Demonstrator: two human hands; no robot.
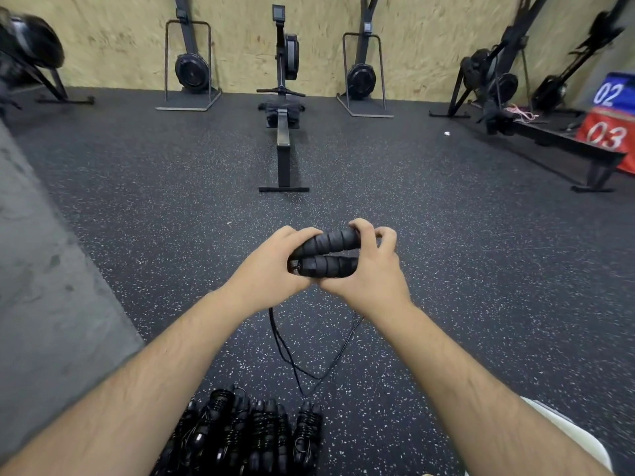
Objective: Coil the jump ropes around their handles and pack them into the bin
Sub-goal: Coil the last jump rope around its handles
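Two black handles [326,257], side by side: gripped by left hand [271,266] and right hand [369,269]; cord [285,352] hanging; coiled ropes [254,434] on floor [171,201].

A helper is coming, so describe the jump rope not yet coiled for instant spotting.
On the speckled black floor, in front of the rowing machine lying flat, find the person's outstretched arms. Their left grip and right grip clasp two black handles side by side. Unlike the wrapped ropes below, its cord dangles loose.
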